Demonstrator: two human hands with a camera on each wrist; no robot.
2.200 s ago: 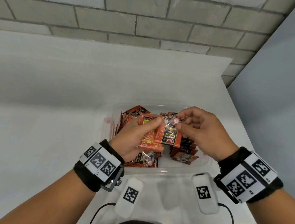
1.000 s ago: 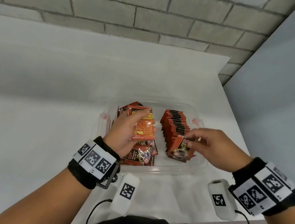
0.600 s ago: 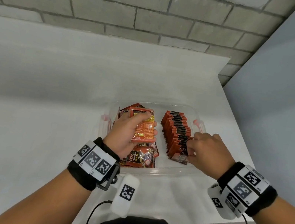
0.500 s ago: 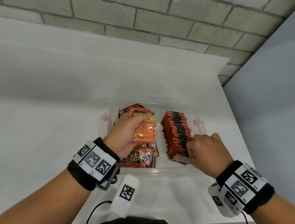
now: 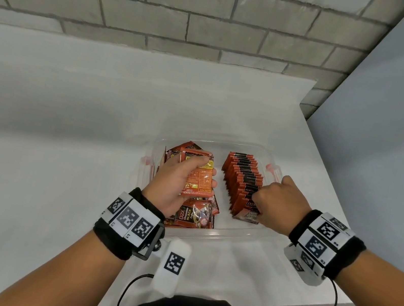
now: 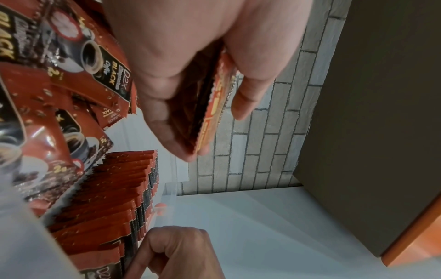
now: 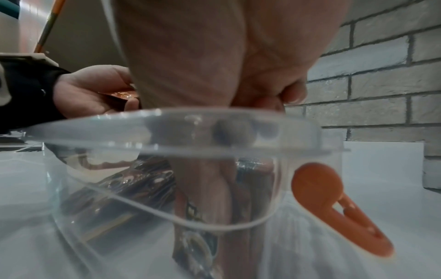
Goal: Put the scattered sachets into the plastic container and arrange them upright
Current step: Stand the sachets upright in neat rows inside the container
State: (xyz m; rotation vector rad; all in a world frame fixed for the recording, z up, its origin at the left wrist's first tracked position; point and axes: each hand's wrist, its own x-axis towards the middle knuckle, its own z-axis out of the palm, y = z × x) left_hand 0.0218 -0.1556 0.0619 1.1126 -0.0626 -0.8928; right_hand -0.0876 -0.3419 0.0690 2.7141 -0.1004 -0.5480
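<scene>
- The left hand (image 5: 177, 183) grips a thin stack of glossy orange-red foil sachets (image 5: 198, 179) above the clear plastic container (image 5: 225, 232).
- The right hand (image 5: 277, 205), fingers curled, pinches the nearest sachet in the upright row of sachets (image 5: 242, 178) (too many to count).
- Loose flat sachets (image 5: 197, 216) lie at the container's left.
- The container sits on a smooth white bench (image 5: 61, 156) before a grey brick wall (image 5: 166, 5).
</scene>
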